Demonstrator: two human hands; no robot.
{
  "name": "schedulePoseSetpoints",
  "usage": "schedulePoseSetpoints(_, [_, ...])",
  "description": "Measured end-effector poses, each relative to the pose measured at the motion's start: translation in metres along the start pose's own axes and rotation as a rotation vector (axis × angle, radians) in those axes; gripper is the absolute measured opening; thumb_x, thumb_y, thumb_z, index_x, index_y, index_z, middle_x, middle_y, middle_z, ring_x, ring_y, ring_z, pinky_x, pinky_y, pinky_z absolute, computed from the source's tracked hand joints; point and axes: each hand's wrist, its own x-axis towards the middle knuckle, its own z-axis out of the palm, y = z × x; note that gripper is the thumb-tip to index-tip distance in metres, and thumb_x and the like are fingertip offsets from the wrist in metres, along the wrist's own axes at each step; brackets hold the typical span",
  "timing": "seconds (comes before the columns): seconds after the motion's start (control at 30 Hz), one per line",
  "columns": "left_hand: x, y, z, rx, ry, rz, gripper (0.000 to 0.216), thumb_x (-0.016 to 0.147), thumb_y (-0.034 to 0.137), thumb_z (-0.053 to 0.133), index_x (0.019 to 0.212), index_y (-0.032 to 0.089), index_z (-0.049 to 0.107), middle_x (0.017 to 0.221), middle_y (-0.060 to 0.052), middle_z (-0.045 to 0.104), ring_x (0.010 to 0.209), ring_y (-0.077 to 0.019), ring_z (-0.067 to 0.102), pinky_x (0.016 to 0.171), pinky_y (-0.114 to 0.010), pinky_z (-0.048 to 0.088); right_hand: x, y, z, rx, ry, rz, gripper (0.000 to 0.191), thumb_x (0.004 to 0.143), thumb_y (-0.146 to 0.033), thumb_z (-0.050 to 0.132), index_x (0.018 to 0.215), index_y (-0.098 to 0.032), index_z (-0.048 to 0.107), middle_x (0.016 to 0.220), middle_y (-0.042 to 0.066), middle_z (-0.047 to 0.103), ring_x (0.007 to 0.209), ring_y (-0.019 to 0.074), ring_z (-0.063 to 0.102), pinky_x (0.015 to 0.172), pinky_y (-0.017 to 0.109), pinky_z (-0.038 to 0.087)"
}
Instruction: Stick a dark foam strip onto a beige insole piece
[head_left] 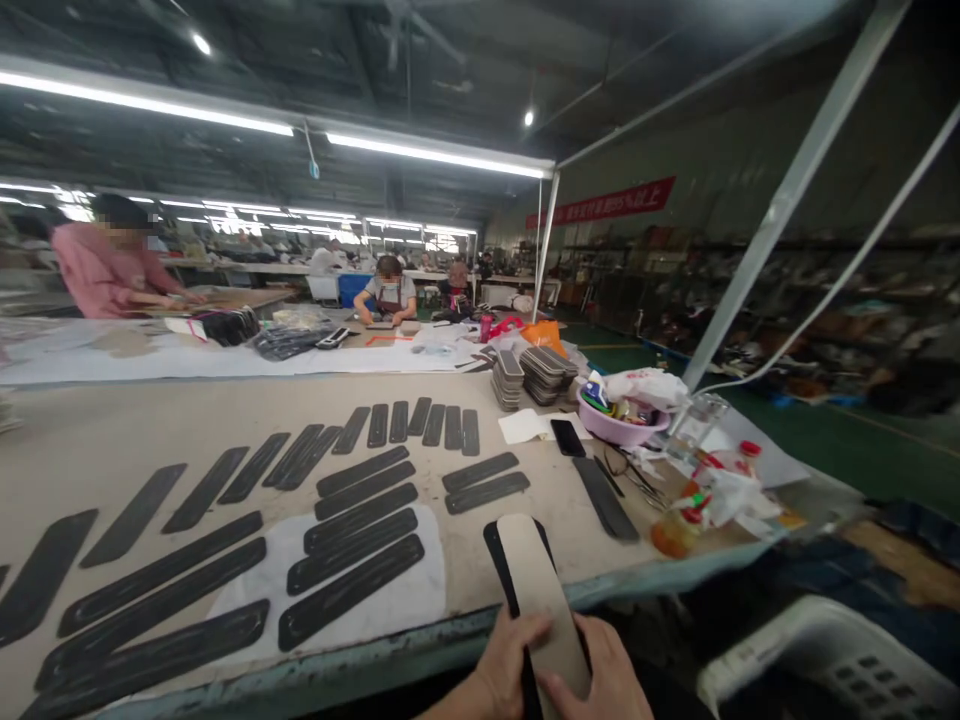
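Long bench (112, 440), dusty tan top, covered with rows of flat black rounded strips (352, 545), matte, ribbed. Pink bowl (616, 428) far right. At near edge, beige strip (541, 590) stacked on black strip (495, 545), long axis pointing away from me. My left hand (506, 665) and right hand (604, 675) both closed on near end, thumbs on top, equally near.

Pretty clearly a factory floor, some kind of assembly workshop. Past the fingers (517, 640) a long worktable (90, 430) is covered in rows of dark flat strips (352, 590), with stacks of similar pieces (547, 372) farther out. Other workers (386, 290) sit at more benches beyond that, under long tube lights (435, 155), and a red banner (604, 203) hangs on the far wall
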Motion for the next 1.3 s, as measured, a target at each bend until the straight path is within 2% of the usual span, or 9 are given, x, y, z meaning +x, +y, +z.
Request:
schedulePoseSetpoints(0.13, [0.005,-0.009,0.001,-0.132,-0.077,0.003,0.045,0.067,0.023,0.070,0.109,0.015,0.057,0.092,-0.009,0.067,0.083,-0.0249,0.063,0.077,-0.038,0.048,0.004,-0.011,-0.011,0.078,-0.098,0.150,0.027,0.068,-0.042,0.059,0.081,-0.019,0.057,0.082,0.006,0.059,0.075,0.0218,0.058,0.067,0.032,0.050])
schedulePoseSetpoints(0.23, [0.006,-0.006,-0.003,-0.193,-0.105,-0.024,0.044,0.069,0.023,0.069,0.110,0.016,0.056,0.091,-0.010,0.068,0.079,-0.0238,0.064,0.076,-0.036,0.048,0.007,-0.013,-0.015,0.162,-0.203,0.204,0.027,0.073,-0.047,0.055,0.071,-0.020,0.055,0.070,0.002,0.057,0.065,0.0184,0.055,0.061,0.029,0.045])
schedulePoseSetpoints(0.43, [0.009,0.009,-0.010,-0.227,-0.109,-0.207,0.032,0.074,0.031,0.063,0.095,0.007,0.064,0.083,-0.014,0.070,0.076,-0.0242,0.066,0.078,-0.036,0.049,0.015,-0.011,-0.018,0.539,-0.282,0.388,0.033,0.079,-0.052,0.049,0.083,-0.019,0.056,0.073,0.001,0.062,0.070,0.0195,0.059,0.062,0.027,0.047])
schedulePoseSetpoints(0.57, [0.010,0.014,-0.010,-0.217,-0.032,-0.250,0.028,0.071,0.025,0.064,0.090,0.005,0.066,0.082,-0.014,0.071,0.078,-0.0245,0.067,0.081,-0.034,0.049,0.023,-0.015,-0.020,0.523,-0.236,0.379,0.035,0.079,-0.052,0.049,0.090,-0.019,0.057,0.072,0.002,0.065,0.069,0.0208,0.061,0.063,0.029,0.049])
schedulePoseSetpoints(0.67, [0.011,0.014,-0.009,-0.225,0.014,-0.231,0.029,0.071,0.024,0.063,0.094,0.006,0.065,0.086,-0.014,0.071,0.081,-0.0263,0.067,0.081,-0.037,0.050,0.028,-0.017,-0.021,0.418,-0.198,0.343,0.043,0.080,-0.050,0.049,0.109,-0.019,0.056,0.076,0.003,0.068,0.070,0.0212,0.063,0.066,0.030,0.051])
schedulePoseSetpoints(0.9, [0.015,0.009,-0.011,-0.209,0.033,-0.181,0.040,0.072,0.030,0.066,0.104,0.007,0.062,0.087,-0.014,0.071,0.081,-0.0273,0.067,0.081,-0.039,0.050,0.025,-0.019,-0.008,0.362,-0.027,0.278,0.048,0.080,-0.047,0.051,0.116,-0.016,0.057,0.109,0.009,0.063,0.091,0.0219,0.062,0.081,0.030,0.051])
schedulePoseSetpoints(1.0, [0.016,0.008,-0.011,-0.241,0.060,-0.233,0.037,0.073,0.034,0.064,0.098,0.007,0.064,0.084,-0.015,0.071,0.082,-0.0277,0.067,0.082,-0.039,0.050,0.022,-0.024,-0.005,0.358,0.030,0.252,0.041,0.080,-0.047,0.052,0.105,-0.016,0.061,0.100,0.009,0.066,0.082,0.0206,0.063,0.075,0.028,0.052])
schedulePoseSetpoints(1.13, [0.016,0.008,-0.013,-0.285,0.040,-0.294,0.037,0.074,0.038,0.062,0.094,0.006,0.065,0.083,-0.015,0.071,0.086,-0.0284,0.066,0.082,-0.040,0.050,0.021,-0.029,-0.009,0.309,0.023,0.264,0.031,0.084,-0.047,0.045,0.080,-0.019,0.056,0.071,0.002,0.062,0.063,0.0166,0.059,0.060,0.025,0.048])
schedulePoseSetpoints(1.3, [0.017,0.008,-0.015,-0.304,0.072,-0.355,0.035,0.072,0.036,0.063,0.092,0.007,0.064,0.082,-0.013,0.071,0.085,-0.0279,0.066,0.081,-0.040,0.051,0.035,-0.014,-0.041,0.118,0.130,0.246,0.030,0.087,-0.047,0.038,0.084,-0.020,0.051,0.064,0.002,0.059,0.059,0.0175,0.057,0.054,0.026,0.043])
